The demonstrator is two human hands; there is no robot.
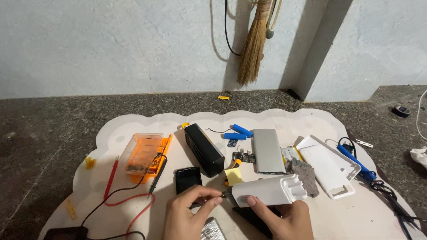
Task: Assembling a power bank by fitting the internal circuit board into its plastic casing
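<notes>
Far left of the hands, red and black probe leads (116, 195) curl beside an orange plastic screwdriver case with a clear lid (144, 156). Just above the left hand (189, 213) lie a small black square casing (187, 178) and a long black rectangular box (203, 149). The left hand's fingers pinch narrowly at the open end of a white rounded plastic shell (269, 190), which the right hand (284, 218) grips from below. Beyond it sit blue cylindrical cells (238, 132), a flat silver metal pack (267, 150) and, to the right, a white plastic cover (329, 165).
</notes>
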